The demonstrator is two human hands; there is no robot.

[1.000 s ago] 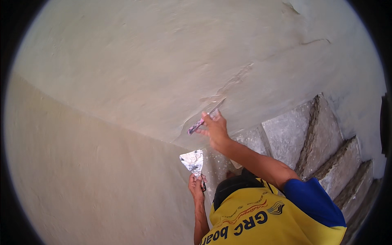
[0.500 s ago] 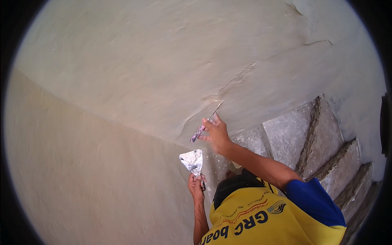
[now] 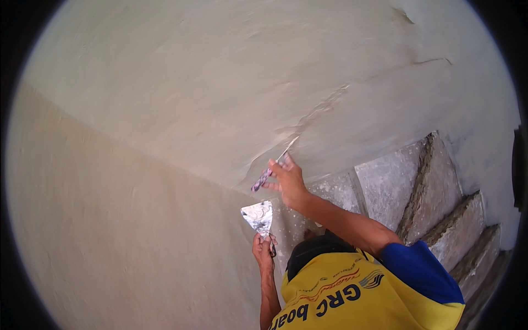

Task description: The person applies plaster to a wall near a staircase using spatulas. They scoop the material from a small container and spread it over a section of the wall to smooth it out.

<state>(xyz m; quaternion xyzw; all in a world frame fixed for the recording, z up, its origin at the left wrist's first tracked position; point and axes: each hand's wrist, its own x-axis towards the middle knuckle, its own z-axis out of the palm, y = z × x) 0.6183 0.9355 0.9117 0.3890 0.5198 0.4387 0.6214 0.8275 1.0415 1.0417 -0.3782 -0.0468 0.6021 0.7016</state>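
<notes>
My right hand (image 3: 290,180) is closed around the patterned pinkish handle of a putty knife (image 3: 262,180). Its blade shows nearly edge-on as a thin pale line, its tip at or close to the plastered wall (image 3: 192,93), beside a ridged streak of filler (image 3: 319,107). Lower and to the left, my left hand (image 3: 262,250) grips the dark handle of a wide putty knife (image 3: 257,216). That blade points up and away, its face smeared with whitish filler. A small gap separates the two tools.
Worn concrete stair steps (image 3: 388,175) with rough, broken edges run down along the right. A second wall face (image 3: 126,220) meets the first at a corner line on the left. Cracked, raised patches (image 3: 404,15) mark the upper right of the wall.
My right hand and its putty knife have shifted slightly left and down along the wall. The left hand keeps nearly the same place, and the view has tilted a little.
</notes>
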